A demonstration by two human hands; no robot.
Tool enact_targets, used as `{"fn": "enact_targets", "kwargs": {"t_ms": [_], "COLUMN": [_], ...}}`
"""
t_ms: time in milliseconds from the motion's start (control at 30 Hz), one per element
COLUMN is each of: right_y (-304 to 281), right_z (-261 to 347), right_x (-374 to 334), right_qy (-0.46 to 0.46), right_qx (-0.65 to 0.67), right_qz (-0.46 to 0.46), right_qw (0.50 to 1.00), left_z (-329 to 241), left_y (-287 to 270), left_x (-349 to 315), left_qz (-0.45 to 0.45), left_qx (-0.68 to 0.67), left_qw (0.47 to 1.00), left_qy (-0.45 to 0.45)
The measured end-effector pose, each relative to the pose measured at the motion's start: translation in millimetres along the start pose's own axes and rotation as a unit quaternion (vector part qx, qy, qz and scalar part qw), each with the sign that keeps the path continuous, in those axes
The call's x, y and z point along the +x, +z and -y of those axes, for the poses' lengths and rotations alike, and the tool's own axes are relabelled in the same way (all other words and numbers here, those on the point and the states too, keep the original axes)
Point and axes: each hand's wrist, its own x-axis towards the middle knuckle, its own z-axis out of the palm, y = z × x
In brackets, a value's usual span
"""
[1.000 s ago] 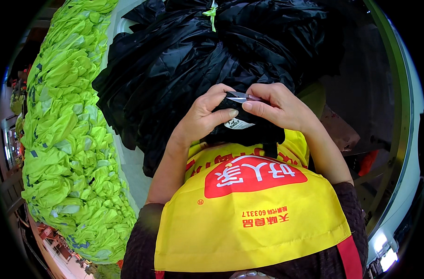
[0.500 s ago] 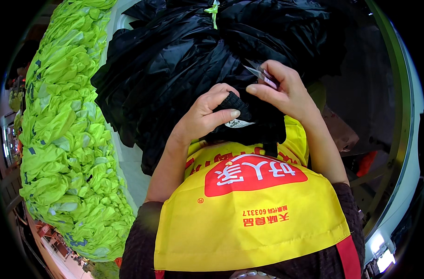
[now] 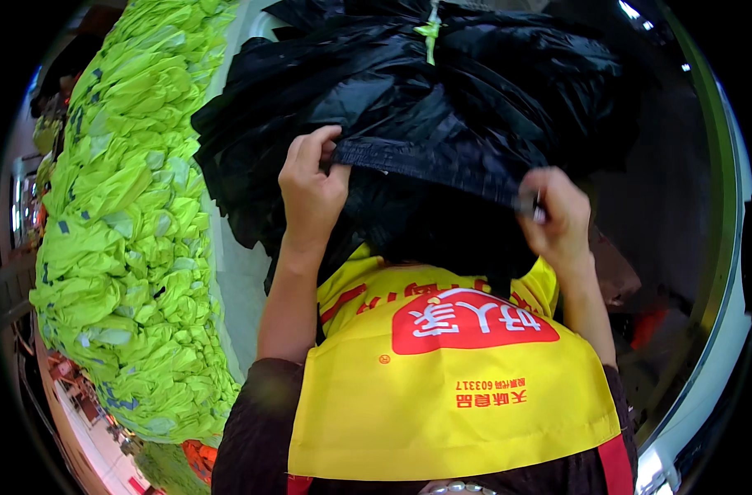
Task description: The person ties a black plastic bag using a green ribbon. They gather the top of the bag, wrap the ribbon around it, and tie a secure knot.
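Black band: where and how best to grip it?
I'd pinch the band at both ends, left hand from the left, right hand from the right. It's a long, narrow strip stretched nearly straight between them, slanting lower in the picture toward the right, so end grips should keep it spread.

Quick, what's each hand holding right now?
Left hand: closed, pinching one end of the black band.
Right hand: closed at the band's other end; a small blurred object there is unclear.
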Motion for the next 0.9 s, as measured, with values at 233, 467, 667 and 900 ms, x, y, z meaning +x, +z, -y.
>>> {"fn": "enact_targets", "kwargs": {"t_ms": [233,467,667,900], "right_y": [46,73,41,50], "right_z": [0,-10,0,4], "right_x": [-57,-53,-26,55], "right_qy": [0.038,0.061,0.072,0.071], "right_qx": [0.149,0.246,0.263,0.263], "right_qz": [0.09,0.14,0.034,0.029], "right_qw": [0.984,0.957,0.961,0.962], "left_z": [2,-36,-35,-62], "left_y": [48,80,82,75], "left_x": [10,2,0,-2], "left_qz": [-0.057,0.155,0.2,0.17], "left_qx": [-0.376,-0.737,-0.702,-0.566], "left_qw": [0.92,0.56,0.587,0.716], "left_qy": [-0.095,-0.346,-0.351,-0.371]}}
